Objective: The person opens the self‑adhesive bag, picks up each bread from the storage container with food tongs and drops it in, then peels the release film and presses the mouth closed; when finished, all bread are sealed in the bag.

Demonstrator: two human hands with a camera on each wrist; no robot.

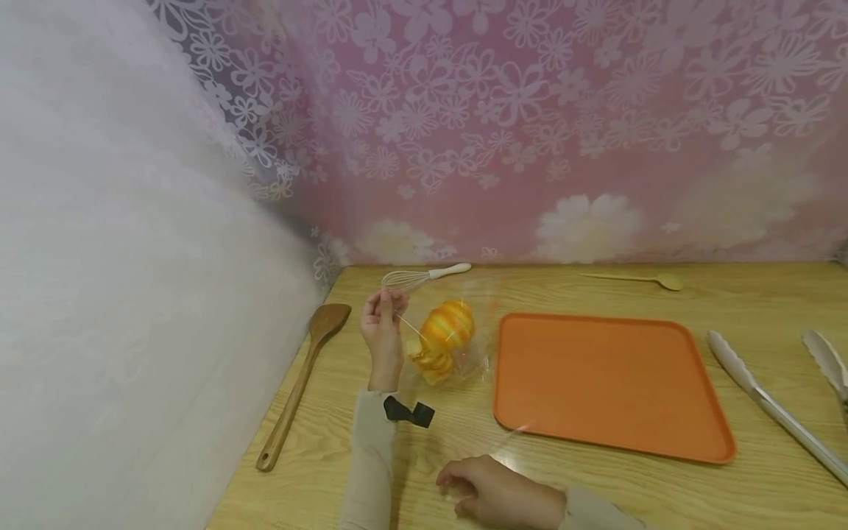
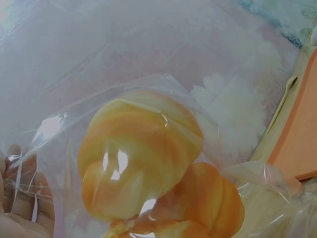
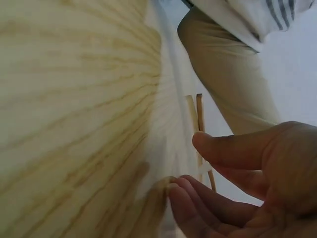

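Note:
My left hand [image 1: 383,327] pinches a clear plastic bag [image 1: 473,355] by its edge, left of the orange tray. Inside the bag are several bread rolls [image 1: 447,324], golden and orange with a ridged, twisted surface. Up close in the left wrist view, one large bread roll [image 2: 141,153] shows with others below it, and the left fingers [image 2: 45,201] are partly seen through the film. Near the front of the table, my right hand [image 1: 493,489] has loosely bent fingers and holds nothing. The right wrist view shows a gap between its thumb [image 3: 228,148] and fingers.
An orange tray [image 1: 603,383] lies right of the bag. A wooden spatula [image 1: 301,383] is at left, a whisk [image 1: 427,274] and a yellow spoon [image 1: 636,279] along the back. Metal tongs [image 1: 775,405] lie at right, another metal utensil [image 1: 827,361] beyond. A flowered cloth hangs behind.

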